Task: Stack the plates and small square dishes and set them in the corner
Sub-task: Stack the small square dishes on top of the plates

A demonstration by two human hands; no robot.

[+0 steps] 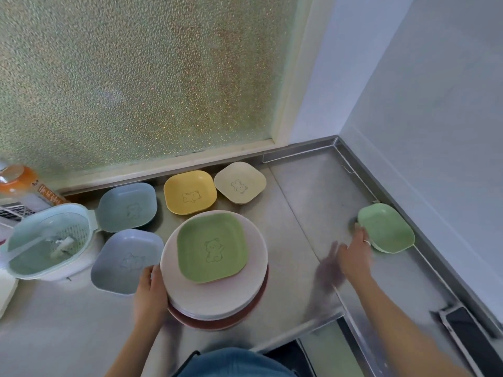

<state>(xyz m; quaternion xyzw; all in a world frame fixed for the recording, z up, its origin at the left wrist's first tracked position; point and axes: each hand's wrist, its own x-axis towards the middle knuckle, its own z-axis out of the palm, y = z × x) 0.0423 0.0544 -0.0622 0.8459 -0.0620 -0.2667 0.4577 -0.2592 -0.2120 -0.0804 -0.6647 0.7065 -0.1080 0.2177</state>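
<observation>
A stack of round plates, pale pink over a red one, sits at the counter's middle with a green square dish on top. My left hand grips the stack's left rim. My right hand has its fingers on the near edge of a second green square dish by the right wall. Lying loose behind the stack are a yellow dish, a cream dish and two blue-grey dishes.
The steel counter's back right corner meets a frosted window and a grey wall. A mint strainer basket and an orange-capped bottle stand at the left. A dark phone lies at the right front.
</observation>
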